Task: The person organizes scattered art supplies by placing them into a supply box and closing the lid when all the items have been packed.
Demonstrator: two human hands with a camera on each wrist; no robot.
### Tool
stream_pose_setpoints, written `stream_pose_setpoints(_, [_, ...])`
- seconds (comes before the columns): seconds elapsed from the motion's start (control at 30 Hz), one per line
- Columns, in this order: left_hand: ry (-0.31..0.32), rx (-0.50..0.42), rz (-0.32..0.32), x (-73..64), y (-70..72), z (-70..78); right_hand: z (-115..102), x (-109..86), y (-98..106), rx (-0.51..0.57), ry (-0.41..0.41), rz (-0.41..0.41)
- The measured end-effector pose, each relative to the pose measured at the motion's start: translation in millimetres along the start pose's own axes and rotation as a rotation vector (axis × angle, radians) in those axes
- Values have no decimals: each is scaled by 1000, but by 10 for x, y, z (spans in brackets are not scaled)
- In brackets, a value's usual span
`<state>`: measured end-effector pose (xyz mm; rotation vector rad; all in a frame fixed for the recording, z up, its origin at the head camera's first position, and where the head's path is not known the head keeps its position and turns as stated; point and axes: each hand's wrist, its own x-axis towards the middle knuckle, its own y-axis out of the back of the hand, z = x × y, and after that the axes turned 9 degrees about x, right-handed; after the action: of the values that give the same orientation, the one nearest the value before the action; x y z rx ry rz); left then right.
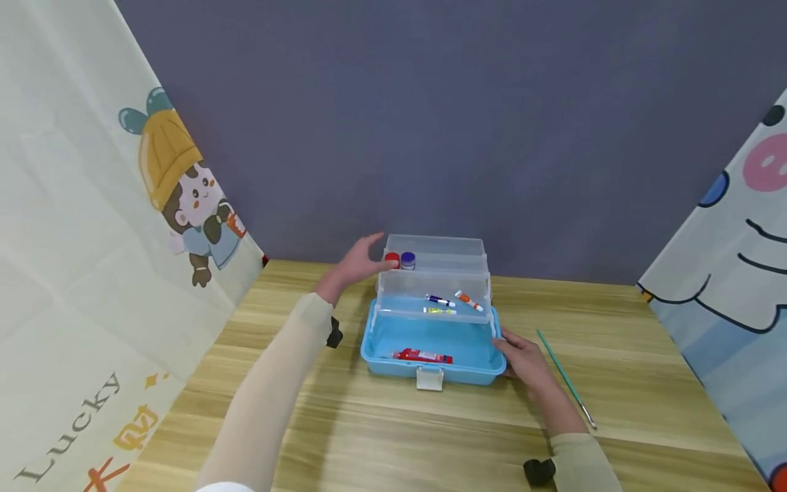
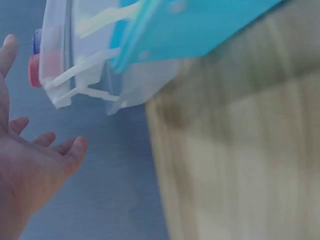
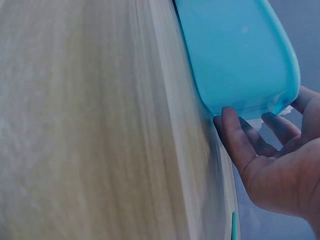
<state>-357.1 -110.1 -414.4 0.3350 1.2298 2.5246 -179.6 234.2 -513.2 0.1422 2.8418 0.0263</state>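
Note:
A blue storage box (image 1: 430, 370) with fold-out clear trays (image 1: 393, 299) stands unfolded on the table. In its upper tray are a red-lidded jar (image 1: 392, 257) and a purple-lidded jar (image 1: 408, 260). A purple paint tube (image 1: 440, 301), an orange one (image 1: 469, 301) and a yellow one (image 1: 439, 311) lie in the lower tray; a red tube (image 1: 423, 356) lies in the base. My left hand (image 1: 359, 261), fingers spread, is beside the upper tray with its thumb by the red lid. My right hand (image 1: 522, 357) grips the box's right side, fingers against its outer wall (image 3: 240, 55).
A green paintbrush (image 1: 564, 377) lies on the wooden table (image 1: 381, 437) to the right of the box. A dark grey backdrop (image 1: 430, 123) rises behind, with printed curtains (image 1: 74, 205) on both sides. The box's white latch (image 1: 430, 378) hangs at the front.

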Motion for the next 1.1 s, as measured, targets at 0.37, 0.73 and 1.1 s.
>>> stream_pose_setpoints(0.37, [67, -130, 5, -447, -424, -294, 58, 22, 19, -28, 3, 3])
stream_pose_setpoints(0.73, [51, -232, -34, -737, -667, -430, 55, 42, 4, -20, 8, 8])
stream_pose_setpoints(1.1, [48, -303, -56, -895, -822, -411, 40, 13, 5, -25, 1, 16])
